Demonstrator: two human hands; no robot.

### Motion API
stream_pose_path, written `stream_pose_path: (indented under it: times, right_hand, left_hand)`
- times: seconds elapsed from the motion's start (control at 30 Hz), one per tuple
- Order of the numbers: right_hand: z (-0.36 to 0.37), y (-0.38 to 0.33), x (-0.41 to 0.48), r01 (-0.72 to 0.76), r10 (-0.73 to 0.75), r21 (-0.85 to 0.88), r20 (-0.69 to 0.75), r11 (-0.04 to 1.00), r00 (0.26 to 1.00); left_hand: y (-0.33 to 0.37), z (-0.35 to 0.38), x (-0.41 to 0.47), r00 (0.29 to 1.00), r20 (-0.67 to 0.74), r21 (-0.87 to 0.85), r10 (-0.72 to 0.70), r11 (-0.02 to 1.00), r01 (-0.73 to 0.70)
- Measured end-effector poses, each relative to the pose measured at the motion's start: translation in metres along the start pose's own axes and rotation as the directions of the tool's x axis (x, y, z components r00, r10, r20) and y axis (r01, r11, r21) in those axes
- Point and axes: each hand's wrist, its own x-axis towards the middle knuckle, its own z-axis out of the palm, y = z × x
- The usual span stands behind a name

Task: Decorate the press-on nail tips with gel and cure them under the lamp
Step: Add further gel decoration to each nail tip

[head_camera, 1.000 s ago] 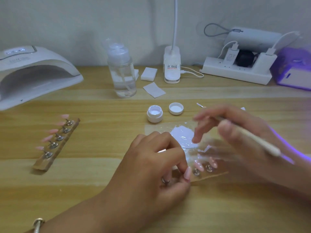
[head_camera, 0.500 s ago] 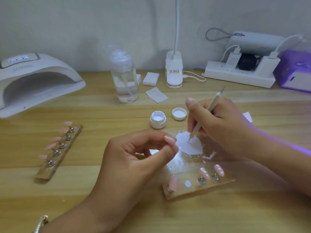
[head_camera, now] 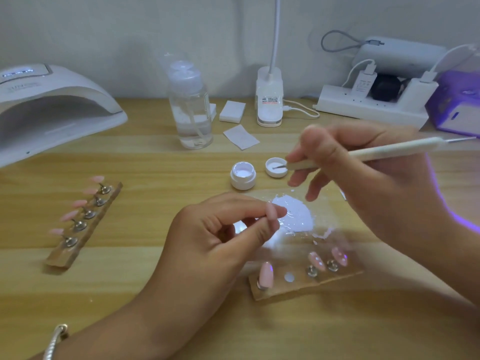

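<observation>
My left hand (head_camera: 220, 237) pinches a pink nail tip (head_camera: 271, 212) on its stand, lifted above the clear palette (head_camera: 330, 203) smeared with white gel (head_camera: 293, 214). My right hand (head_camera: 345, 167) grips a white dotting pen (head_camera: 376, 152) nearly level, its fine tip over the loose jar lid (head_camera: 275, 167). The open white gel jar (head_camera: 242, 175) stands beside the lid. A wooden holder (head_camera: 298, 284) near me carries three pink tips and one bare spot. A second holder (head_camera: 85, 219) with several pink tips lies at the left. The white curing lamp (head_camera: 52, 105) sits far left.
A clear pump bottle (head_camera: 191, 110), white wipes (head_camera: 232, 111), a desk lamp base (head_camera: 269, 100) and a power strip (head_camera: 368, 105) with plugs line the back of the wooden table (head_camera: 155, 255). A purple device (head_camera: 457, 110) glows at the far right.
My left hand lifted one nail tip off the near holder and raised it. My right hand turned the pen from upright over the gel smear to nearly level, its tip now at the lid.
</observation>
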Motion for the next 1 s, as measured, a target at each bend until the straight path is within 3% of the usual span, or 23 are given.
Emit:
stream_pose_path:
  times: [0.17,0.53,1.0]
  right_hand:
    - [0.009,-0.011,-0.011,0.131,-0.129,0.053,-0.033,0.990,0.991]
    - [0.020,-0.009,-0.015,0.059,-0.060,0.060,0.012,0.996,0.998]
    - [0.023,-0.010,-0.016,0.029,-0.030,0.043,0.019,0.999,0.999]
  left_hand:
    - [0.003,0.001,-0.002,0.998,0.010,0.001,0.067,0.998,-0.067]
    - [0.001,0.002,-0.002,0.986,0.058,0.121,0.158,0.979,-0.164]
    - [0.002,0.002,-0.001,0.985,0.079,0.104,0.151,0.982,-0.159]
